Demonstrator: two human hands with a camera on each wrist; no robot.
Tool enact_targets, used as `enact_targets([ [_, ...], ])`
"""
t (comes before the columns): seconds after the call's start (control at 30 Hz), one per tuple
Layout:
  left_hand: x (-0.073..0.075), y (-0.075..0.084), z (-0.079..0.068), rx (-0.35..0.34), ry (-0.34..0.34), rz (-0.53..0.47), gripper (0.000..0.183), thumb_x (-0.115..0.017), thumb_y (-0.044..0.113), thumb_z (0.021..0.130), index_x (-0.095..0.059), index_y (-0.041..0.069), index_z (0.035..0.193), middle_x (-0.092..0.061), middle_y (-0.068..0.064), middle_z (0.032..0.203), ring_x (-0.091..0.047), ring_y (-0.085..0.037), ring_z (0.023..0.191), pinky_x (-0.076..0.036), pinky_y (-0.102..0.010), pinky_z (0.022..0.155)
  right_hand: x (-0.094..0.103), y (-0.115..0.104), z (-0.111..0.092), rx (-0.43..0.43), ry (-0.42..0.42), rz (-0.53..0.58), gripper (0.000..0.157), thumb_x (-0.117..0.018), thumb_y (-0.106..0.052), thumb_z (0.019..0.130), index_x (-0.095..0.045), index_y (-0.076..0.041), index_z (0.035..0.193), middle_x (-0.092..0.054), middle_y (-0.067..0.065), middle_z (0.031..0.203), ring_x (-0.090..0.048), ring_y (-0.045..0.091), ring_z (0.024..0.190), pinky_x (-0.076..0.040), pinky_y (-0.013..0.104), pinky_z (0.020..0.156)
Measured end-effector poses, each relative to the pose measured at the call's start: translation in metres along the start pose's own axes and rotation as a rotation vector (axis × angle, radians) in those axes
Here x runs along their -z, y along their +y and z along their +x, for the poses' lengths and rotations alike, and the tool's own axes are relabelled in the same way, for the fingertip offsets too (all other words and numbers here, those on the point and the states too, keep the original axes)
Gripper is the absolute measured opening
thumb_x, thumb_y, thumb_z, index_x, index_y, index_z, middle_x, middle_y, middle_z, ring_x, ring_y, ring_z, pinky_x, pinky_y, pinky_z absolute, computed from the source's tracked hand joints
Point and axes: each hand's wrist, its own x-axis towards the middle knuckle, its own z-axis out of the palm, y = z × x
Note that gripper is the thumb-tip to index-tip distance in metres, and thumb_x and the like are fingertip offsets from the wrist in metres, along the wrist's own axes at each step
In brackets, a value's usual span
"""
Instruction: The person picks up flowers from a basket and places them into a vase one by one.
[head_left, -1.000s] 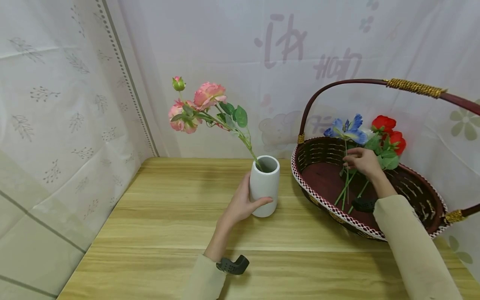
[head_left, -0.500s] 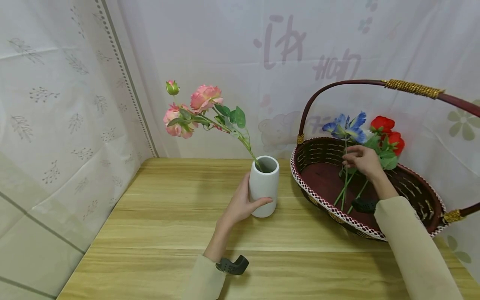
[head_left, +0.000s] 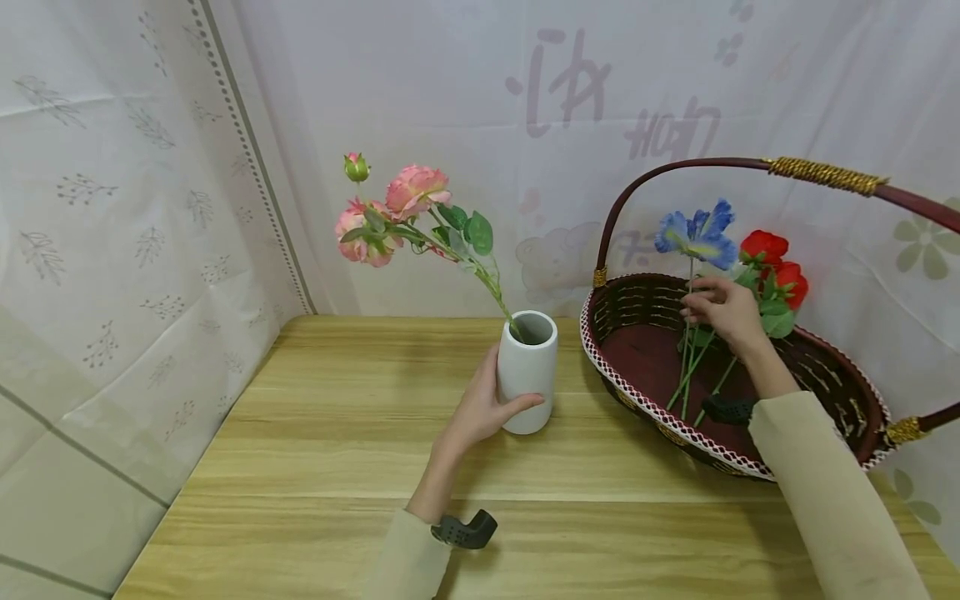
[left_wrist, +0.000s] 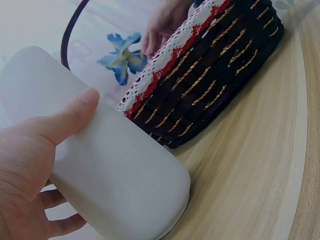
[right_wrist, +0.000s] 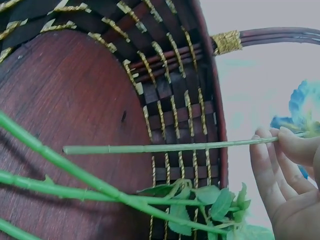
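Observation:
My left hand (head_left: pixel 483 400) grips the white vase (head_left: pixel 528 375) from its left side, thumb across the front; the vase stands upright on the table. A stem of pink flowers (head_left: pixel 417 192) leans out of its mouth to the left. Over the basket (head_left: pixel 637 342), my right hand (head_left: pixel 731 315) pinches the thin stem of a blue flower (head_left: pixel 697 236) between thumb and fingers. In the right wrist view the lower end of this stem (right_wrist: pixel 150 148) hangs free above the basket floor. Red flowers (head_left: pixel 776 265) with green stems lie in the basket behind the right hand.
The basket's tall arched handle (head_left: pixel 828 173) rises over the right hand. A wooden table (head_left: pixel 337 467) carries vase and basket. Patterned white cloth (head_left: pixel 420 83) hangs behind and on the left.
My right hand has risen slightly, lifting the blue flower. The pink flowers swayed left and down, then back again. The left hand stays on the vase.

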Motion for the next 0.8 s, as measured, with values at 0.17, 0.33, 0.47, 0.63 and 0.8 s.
enact_targets([
  [0.17,0.000,0.000,0.000,0.008,-0.002,0.004,0.096,-0.088,0.031,0.081,-0.029,0.021,0.156,-0.049,-0.004,0.141,-0.051,-0.020,0.125,-0.043,-0.046,0.104,-0.001,-0.007,0.001,0.027,0.005,0.056,0.027,-0.059,-0.007,0.102,-0.054,-0.006,0.128,-0.071,-0.012,0.090,-0.070,0.006,0.075,-0.057,0.021,0.067],
  [0.33,0.000,0.001,0.001,0.018,-0.002,0.002,0.096,-0.088,0.031,0.081,-0.029,0.021,0.155,-0.049,-0.002,0.140,-0.052,-0.019,0.124,-0.043,-0.043,0.104,-0.007,-0.028,-0.007,0.038,-0.002,0.097,0.023,-0.060,-0.004,0.101,-0.057,-0.006,0.123,-0.071,-0.010,0.089,-0.070,0.004,0.073,-0.057,0.020,0.066],
  [0.47,0.000,0.000,0.001,0.011,0.001,0.005,0.096,-0.088,0.031,0.080,-0.029,0.020,0.155,-0.049,-0.003,0.140,-0.052,-0.020,0.123,-0.043,-0.044,0.104,-0.009,-0.035,-0.010,0.029,0.001,0.201,0.020,-0.061,0.000,0.099,-0.058,-0.011,0.116,-0.072,-0.005,0.087,-0.071,0.008,0.072,-0.057,0.021,0.064],
  [0.63,0.000,0.000,0.001,0.004,0.000,0.006,0.095,-0.088,0.031,0.081,-0.030,0.019,0.155,-0.050,-0.004,0.139,-0.052,-0.020,0.123,-0.044,-0.045,0.103,-0.009,-0.029,-0.004,0.046,0.040,0.178,0.026,-0.064,-0.005,0.099,-0.057,-0.004,0.124,-0.072,-0.009,0.088,-0.072,0.008,0.073,-0.057,0.021,0.065],
  [0.8,0.000,0.000,0.001,0.004,0.001,0.003,0.095,-0.088,0.032,0.080,-0.030,0.020,0.155,-0.050,-0.004,0.139,-0.053,-0.020,0.123,-0.044,-0.046,0.103,-0.011,-0.031,-0.004,0.090,0.065,0.243,0.035,-0.067,-0.003,0.096,-0.054,0.007,0.128,-0.074,-0.006,0.088,-0.072,0.010,0.072,-0.057,0.022,0.065],
])
